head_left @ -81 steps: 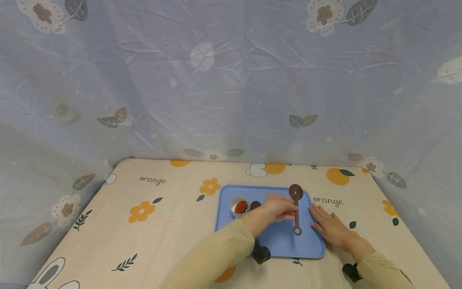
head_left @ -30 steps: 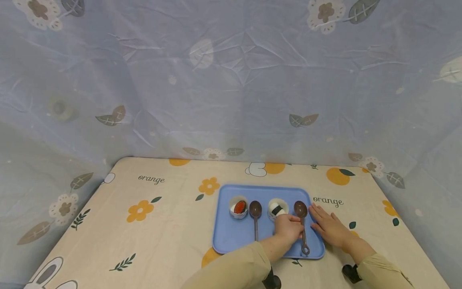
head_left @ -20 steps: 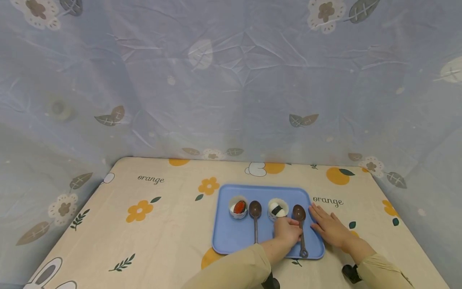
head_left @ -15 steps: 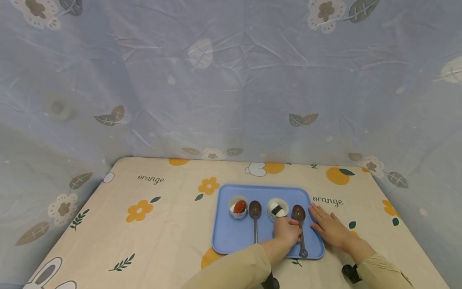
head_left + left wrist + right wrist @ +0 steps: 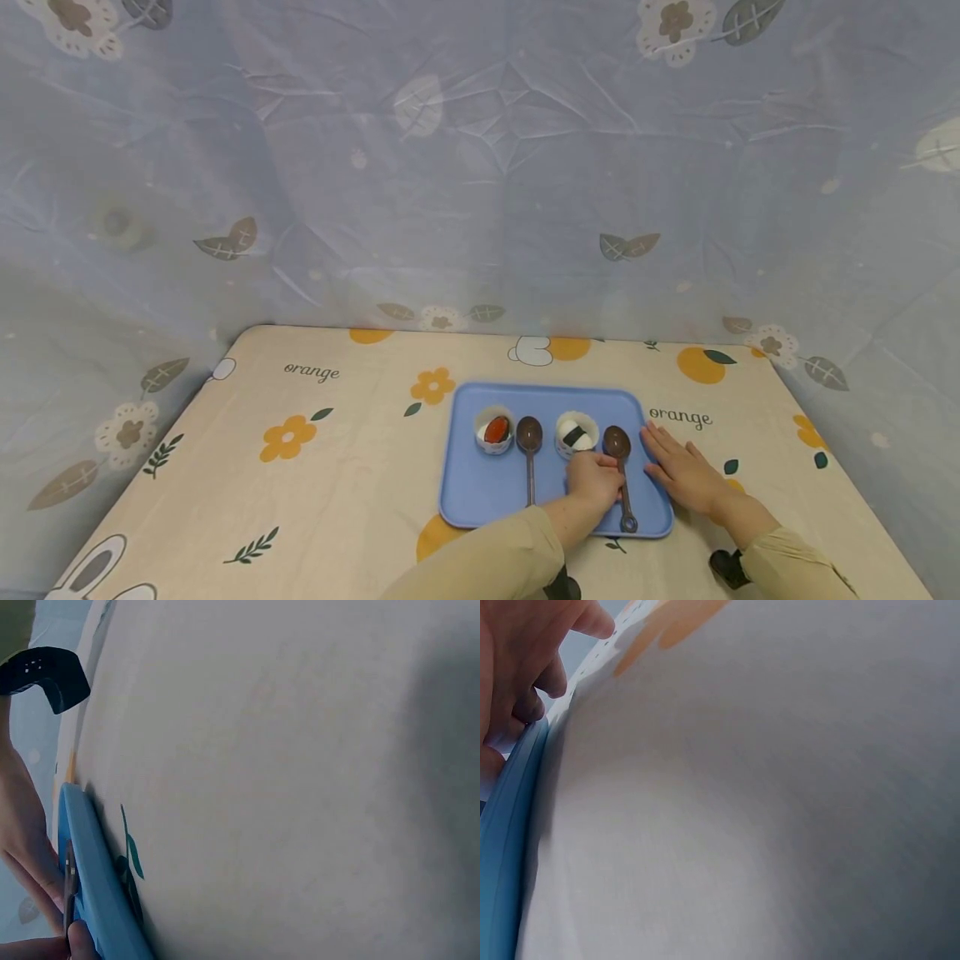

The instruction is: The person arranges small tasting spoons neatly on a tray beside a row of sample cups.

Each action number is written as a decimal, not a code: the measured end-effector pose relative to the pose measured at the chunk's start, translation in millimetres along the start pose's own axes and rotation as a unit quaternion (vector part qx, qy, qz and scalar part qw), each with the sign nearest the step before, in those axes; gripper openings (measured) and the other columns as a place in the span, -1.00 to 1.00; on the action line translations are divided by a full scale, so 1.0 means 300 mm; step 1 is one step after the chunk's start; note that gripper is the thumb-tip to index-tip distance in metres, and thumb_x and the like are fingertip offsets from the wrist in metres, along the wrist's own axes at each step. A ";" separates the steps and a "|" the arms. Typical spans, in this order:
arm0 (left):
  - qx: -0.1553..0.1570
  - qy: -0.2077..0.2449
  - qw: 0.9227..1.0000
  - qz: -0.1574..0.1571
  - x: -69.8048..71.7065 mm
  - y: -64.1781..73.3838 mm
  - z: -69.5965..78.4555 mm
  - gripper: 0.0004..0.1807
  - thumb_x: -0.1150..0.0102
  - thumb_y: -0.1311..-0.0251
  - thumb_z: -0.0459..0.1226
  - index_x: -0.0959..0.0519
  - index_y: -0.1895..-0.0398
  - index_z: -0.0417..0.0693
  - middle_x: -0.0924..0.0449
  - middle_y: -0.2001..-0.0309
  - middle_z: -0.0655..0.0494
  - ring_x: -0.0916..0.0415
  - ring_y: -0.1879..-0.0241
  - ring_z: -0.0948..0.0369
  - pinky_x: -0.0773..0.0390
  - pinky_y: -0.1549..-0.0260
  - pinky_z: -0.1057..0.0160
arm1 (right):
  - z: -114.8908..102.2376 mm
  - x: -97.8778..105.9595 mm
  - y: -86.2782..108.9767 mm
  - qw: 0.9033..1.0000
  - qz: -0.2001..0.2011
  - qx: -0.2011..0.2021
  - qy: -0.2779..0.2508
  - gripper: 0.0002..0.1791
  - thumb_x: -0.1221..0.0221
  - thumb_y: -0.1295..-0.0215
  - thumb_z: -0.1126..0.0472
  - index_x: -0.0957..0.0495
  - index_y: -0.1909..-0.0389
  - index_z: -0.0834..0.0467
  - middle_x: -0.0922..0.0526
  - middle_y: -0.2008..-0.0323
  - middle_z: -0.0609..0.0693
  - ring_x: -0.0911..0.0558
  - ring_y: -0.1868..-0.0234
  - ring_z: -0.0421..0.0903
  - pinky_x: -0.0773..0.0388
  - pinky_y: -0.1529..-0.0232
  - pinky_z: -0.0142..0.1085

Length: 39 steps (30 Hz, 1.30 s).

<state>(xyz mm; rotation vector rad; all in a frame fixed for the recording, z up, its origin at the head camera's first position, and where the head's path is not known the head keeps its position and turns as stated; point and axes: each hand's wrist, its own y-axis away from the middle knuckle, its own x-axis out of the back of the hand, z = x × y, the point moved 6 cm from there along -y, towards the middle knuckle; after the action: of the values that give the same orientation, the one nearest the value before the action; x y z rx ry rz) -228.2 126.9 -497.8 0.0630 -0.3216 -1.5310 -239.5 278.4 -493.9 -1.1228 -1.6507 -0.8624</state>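
My left hand pinches the handle of a brown spoon, which lies at the right side of a blue tray. In the left wrist view, a thumb and finger meet on the dark spoon handle just inside the tray wall. My right hand lies flat with straight fingers along the tray's right edge; in the right wrist view its fingers reach the rim. Close beyond my left hand stands a white cup holding a white rice ball with a black band.
A second brown spoon lies mid-tray, its handle end hidden by my left sleeve. Left of it, another white cup holds an orange-red topped sushi piece. A patterned cream cloth covers the table, with a grey-blue curtain behind.
My left hand has brought the spoon down from above the tray onto its right side. Lately the spoon's bowl has shifted slightly left and straightened. The right hand has stayed at the tray edge.
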 end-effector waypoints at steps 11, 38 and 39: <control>-0.020 -0.008 1.000 0.015 0.012 0.002 0.007 -0.83 -0.18 0.13 -0.58 -0.63 0.40 -0.32 -0.67 0.54 -0.04 -0.54 0.61 0.30 -0.59 0.64 0.41 | -0.001 -0.002 0.000 1.000 0.007 0.004 0.005 -0.38 0.05 -0.38 0.04 -0.14 -0.35 0.28 -0.13 -0.39 0.27 -0.13 -0.38 0.29 -0.01 -0.27 0.35; -0.051 -0.124 0.988 -0.078 0.147 0.057 0.091 -0.73 -0.14 -0.08 -0.05 -0.70 0.33 0.00 -0.62 0.42 0.20 -0.35 0.49 0.37 -0.32 0.54 0.44 | -0.008 0.003 -0.001 1.000 0.003 -0.005 0.014 -0.37 0.02 -0.36 0.07 -0.14 -0.35 0.28 -0.14 -0.38 0.26 -0.12 -0.39 0.29 0.00 -0.28 0.35; -0.056 -0.127 0.987 -0.083 0.152 0.056 0.094 -0.72 -0.13 -0.09 -0.04 -0.70 0.32 0.00 -0.62 0.42 0.20 -0.35 0.49 0.37 -0.31 0.54 0.45 | -0.007 0.003 -0.001 1.000 0.003 -0.006 0.013 -0.37 0.02 -0.36 0.07 -0.14 -0.35 0.28 -0.14 -0.39 0.26 -0.12 -0.39 0.29 0.01 -0.29 0.34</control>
<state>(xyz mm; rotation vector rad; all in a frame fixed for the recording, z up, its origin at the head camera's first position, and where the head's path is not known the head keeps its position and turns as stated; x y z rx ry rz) -218.4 87.3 -459.3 -0.1997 -0.4411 -1.7235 -239.3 276.7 -492.4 -1.1190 -1.6215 -0.8803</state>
